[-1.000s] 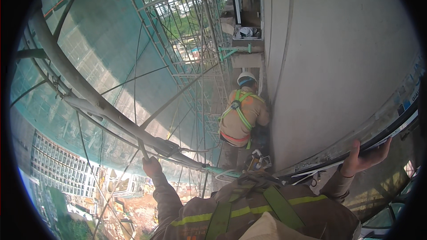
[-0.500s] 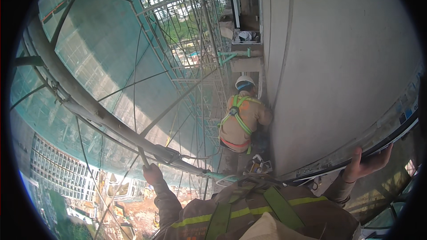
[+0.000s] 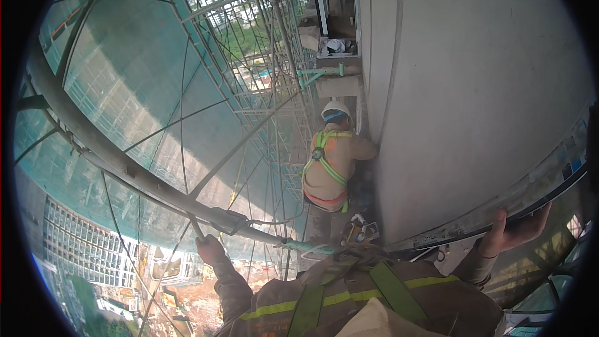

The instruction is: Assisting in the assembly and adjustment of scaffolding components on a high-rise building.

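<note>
Low at the left, my left hand (image 3: 211, 249) is wrapped around a thin scaffold brace (image 3: 197, 226), just below the thick grey scaffold pipe (image 3: 140, 175). A large metal safety hook (image 3: 229, 219) sits on that pipe, close to this hand. On the right, my right hand (image 3: 516, 236) lies against the dark frame edge (image 3: 477, 232) below the grey wall, thumb raised and fingers stretched out. Part of the palm and fingers is hard to make out there. Green harness straps (image 3: 396, 291) cross my brown jacket.
Ahead, a co-worker (image 3: 331, 162) in a white helmet and green harness crouches facing the plastered wall (image 3: 480, 100). A yellow tool or container (image 3: 358, 232) lies behind them. Scaffolding (image 3: 268, 43) and green netting (image 3: 100, 106) run along the left, with ground far below. A window opening (image 3: 341, 0) stands ahead.
The view has shifted slightly, so the scaffold and wall appear a little further left. The co-worker's body has turned or leaned slightly toward the wall. Both my hands keep their places.
</note>
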A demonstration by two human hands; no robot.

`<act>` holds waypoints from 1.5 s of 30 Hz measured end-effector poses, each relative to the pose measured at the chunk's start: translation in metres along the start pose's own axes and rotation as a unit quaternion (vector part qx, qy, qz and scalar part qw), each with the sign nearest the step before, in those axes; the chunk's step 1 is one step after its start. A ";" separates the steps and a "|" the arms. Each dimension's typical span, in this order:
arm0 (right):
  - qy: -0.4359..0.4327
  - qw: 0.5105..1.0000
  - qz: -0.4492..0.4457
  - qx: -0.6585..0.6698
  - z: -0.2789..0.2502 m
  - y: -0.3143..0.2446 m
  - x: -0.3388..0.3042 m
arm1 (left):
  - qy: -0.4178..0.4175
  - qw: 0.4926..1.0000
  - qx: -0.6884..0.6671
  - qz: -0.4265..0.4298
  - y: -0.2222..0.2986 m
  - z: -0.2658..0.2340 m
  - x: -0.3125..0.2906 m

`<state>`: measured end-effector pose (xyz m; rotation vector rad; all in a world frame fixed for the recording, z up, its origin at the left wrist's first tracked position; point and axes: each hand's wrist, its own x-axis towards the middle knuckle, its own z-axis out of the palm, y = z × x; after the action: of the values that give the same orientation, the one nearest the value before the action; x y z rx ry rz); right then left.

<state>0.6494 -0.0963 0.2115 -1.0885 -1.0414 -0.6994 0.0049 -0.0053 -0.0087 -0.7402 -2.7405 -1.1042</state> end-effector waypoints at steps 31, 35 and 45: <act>-0.008 0.999 -0.015 -0.034 -0.001 0.002 0.000 | -0.001 1.000 0.013 -0.001 0.009 -0.005 -0.007; 0.004 0.999 0.013 -0.043 0.001 0.000 -0.001 | 0.013 1.000 0.006 0.007 0.009 -0.004 -0.006; -0.009 1.000 0.001 -0.008 0.002 -0.002 0.001 | 0.008 1.000 0.009 0.009 0.007 -0.003 -0.004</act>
<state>0.6479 -0.0948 0.2136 -1.1111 -1.0524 -0.6984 0.0113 -0.0048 -0.0033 -0.7501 -2.7208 -1.0767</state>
